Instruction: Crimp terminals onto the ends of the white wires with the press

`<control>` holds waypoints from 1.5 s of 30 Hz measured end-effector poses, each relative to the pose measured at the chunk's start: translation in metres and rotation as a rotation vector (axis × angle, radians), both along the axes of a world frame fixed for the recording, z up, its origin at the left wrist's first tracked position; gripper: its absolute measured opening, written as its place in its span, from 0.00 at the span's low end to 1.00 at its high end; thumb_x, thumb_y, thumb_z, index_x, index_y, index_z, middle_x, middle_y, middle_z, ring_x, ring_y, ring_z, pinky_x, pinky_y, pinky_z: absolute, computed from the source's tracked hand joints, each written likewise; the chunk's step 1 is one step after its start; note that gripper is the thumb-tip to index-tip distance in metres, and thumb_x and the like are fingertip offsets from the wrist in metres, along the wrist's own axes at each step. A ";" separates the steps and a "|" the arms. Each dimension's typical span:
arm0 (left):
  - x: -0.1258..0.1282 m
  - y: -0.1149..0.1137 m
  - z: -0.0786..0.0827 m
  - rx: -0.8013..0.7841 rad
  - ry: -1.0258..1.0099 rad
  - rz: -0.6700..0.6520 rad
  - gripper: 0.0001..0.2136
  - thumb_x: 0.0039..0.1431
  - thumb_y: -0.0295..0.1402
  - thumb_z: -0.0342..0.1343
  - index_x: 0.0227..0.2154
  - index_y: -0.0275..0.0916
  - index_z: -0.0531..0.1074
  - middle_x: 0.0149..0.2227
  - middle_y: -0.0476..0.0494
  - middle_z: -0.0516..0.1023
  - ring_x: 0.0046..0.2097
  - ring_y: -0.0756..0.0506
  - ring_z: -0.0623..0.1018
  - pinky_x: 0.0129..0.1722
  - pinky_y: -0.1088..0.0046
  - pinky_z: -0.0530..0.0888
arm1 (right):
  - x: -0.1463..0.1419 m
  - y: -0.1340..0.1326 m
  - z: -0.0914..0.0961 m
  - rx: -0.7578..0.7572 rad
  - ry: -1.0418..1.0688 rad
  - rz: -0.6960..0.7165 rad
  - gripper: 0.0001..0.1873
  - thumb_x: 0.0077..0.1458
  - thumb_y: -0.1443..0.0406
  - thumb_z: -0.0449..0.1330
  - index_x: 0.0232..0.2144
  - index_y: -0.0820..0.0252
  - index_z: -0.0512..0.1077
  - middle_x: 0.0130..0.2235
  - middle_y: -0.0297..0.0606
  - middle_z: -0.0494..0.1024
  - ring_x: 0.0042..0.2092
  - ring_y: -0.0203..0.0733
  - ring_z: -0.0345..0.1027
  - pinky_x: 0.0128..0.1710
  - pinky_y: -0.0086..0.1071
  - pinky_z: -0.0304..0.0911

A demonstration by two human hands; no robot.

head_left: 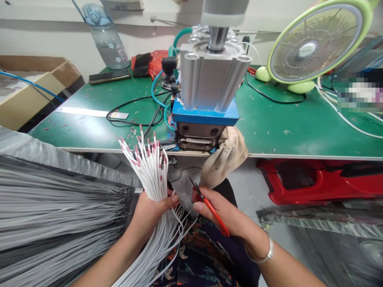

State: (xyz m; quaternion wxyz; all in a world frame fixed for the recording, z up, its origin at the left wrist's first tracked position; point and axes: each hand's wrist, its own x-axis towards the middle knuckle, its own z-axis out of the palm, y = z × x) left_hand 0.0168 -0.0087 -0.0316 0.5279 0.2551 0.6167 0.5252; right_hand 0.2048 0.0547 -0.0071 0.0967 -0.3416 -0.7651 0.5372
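Observation:
A thick bundle of white cables (151,171) with reddish tips is gripped in my left hand (155,209), fingers wrapped round it below the ends. The tips fan upward, while the grey-white lengths run down across my lap. My right hand (220,209) holds red-handled pliers or cutters (211,209), the dark jaws pointing up and to the left. Those jaws are apart from the bundle. A loose cable end is close to my right fingers; whether they touch it I cannot tell. Some fingers of both hands are hidden.
Ahead, a pneumatic press (206,79) on a blue base stands at the edge of the green table (269,131), a cloth bag (224,159) hanging beside it. Many grey cables (60,211) lie at left. A green fan (314,44), bottle (109,44), phone (110,76) and red stool (323,179) surround it.

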 end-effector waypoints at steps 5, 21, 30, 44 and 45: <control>-0.004 0.000 -0.007 -0.028 0.066 0.013 0.12 0.32 0.32 0.67 0.18 0.36 0.68 0.19 0.53 0.70 0.24 0.50 0.69 0.27 0.73 0.66 | 0.020 0.007 0.021 -0.027 0.050 0.023 0.22 0.55 0.49 0.47 0.28 0.63 0.63 0.25 0.32 0.61 0.26 0.32 0.52 0.24 0.26 0.51; -0.004 -0.004 -0.003 0.005 -0.124 0.078 0.11 0.34 0.29 0.67 0.23 0.36 0.72 0.23 0.51 0.74 0.26 0.50 0.72 0.29 0.74 0.68 | -0.012 -0.003 -0.006 0.494 -0.488 0.049 0.22 0.55 0.47 0.46 0.25 0.59 0.63 0.26 0.33 0.69 0.25 0.34 0.59 0.23 0.28 0.42; -0.006 -0.002 -0.003 -0.056 0.048 0.012 0.12 0.30 0.30 0.67 0.23 0.34 0.74 0.24 0.48 0.75 0.26 0.49 0.70 0.28 0.73 0.66 | -0.018 -0.006 -0.012 0.519 -0.530 0.126 0.24 0.57 0.48 0.43 0.28 0.59 0.65 0.29 0.37 0.73 0.29 0.39 0.68 0.24 0.30 0.45; -0.010 -0.006 -0.017 -0.004 0.130 -0.095 0.09 0.37 0.30 0.65 0.26 0.35 0.74 0.27 0.46 0.76 0.31 0.46 0.73 0.34 0.70 0.68 | -0.021 -0.012 -0.021 0.665 -0.620 0.144 0.28 0.58 0.47 0.38 0.31 0.61 0.67 0.30 0.40 0.74 0.29 0.42 0.69 0.22 0.31 0.48; -0.011 -0.007 -0.018 -0.004 0.132 -0.100 0.10 0.38 0.31 0.65 0.26 0.35 0.74 0.27 0.46 0.77 0.31 0.46 0.73 0.34 0.70 0.68 | -0.021 -0.012 -0.021 0.665 -0.622 0.150 0.28 0.58 0.48 0.38 0.31 0.61 0.67 0.31 0.41 0.74 0.29 0.42 0.69 0.23 0.31 0.49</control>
